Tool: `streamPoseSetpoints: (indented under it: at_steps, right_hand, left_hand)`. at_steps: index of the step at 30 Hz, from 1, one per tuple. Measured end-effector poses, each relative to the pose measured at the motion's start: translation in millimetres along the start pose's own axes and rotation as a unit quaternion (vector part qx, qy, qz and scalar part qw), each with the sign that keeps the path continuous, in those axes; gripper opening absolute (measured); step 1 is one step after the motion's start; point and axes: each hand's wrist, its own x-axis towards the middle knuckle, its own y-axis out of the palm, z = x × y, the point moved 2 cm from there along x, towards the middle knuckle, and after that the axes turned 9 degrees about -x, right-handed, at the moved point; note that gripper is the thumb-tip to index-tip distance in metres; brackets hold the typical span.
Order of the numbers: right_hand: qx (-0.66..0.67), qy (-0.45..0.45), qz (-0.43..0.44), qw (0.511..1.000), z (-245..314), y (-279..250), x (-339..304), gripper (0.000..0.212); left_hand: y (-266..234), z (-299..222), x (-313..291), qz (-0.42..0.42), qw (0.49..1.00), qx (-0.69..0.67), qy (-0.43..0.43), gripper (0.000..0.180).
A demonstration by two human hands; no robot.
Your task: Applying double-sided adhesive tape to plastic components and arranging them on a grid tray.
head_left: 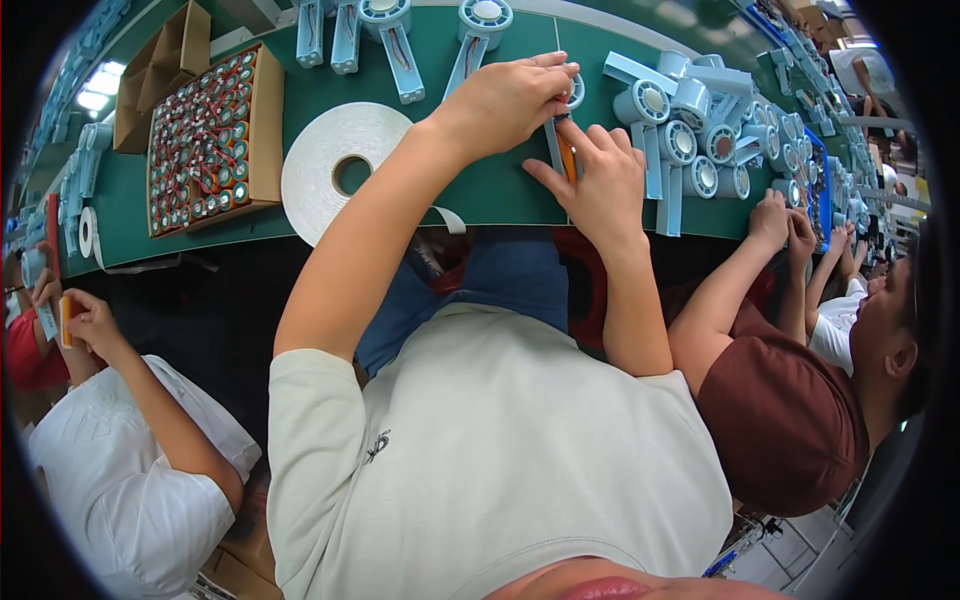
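Both hands work at a light-blue handheld fan housing near the middle of the green table. My left hand is closed at the fan's round head, its fingertips bunched together; they partly hide that end. An orange cylindrical battery lies along the fan's handle, and my right hand is closed around it. The right index finger presses at the battery's upper end, while the thumb sticks out to the left of the handle. What the left fingertips pinch is too small to make out.
A large roll of white tape lies left of my hands. Beyond it stands a cardboard box packed with batteries. Many blue fan housings are heaped on the right, others along the far edge. Co-workers sit close on both sides.
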Motion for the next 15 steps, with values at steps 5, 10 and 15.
streamPoseSetpoints:
  at_steps: [5,10,15]
  right_hand:
    - [0.075,0.037,-0.011,0.996,-1.5,16.0,-13.2,0.037]
    - [0.111,0.127,0.0,0.986,-4.2,24.5,-5.6,0.042]
    - [0.132,0.094,-0.215,0.963,2.0,12.0,6.2,0.049]
  left_hand:
    - [-44.0,-26.0,-27.1,-0.022,0.999,0.021,-0.046,0.021]
    - [-115.5,-75.0,-132.8,0.111,0.958,0.086,-0.249,0.063]
    - [-123.0,-72.0,-153.8,0.143,0.956,0.163,-0.195,0.072]
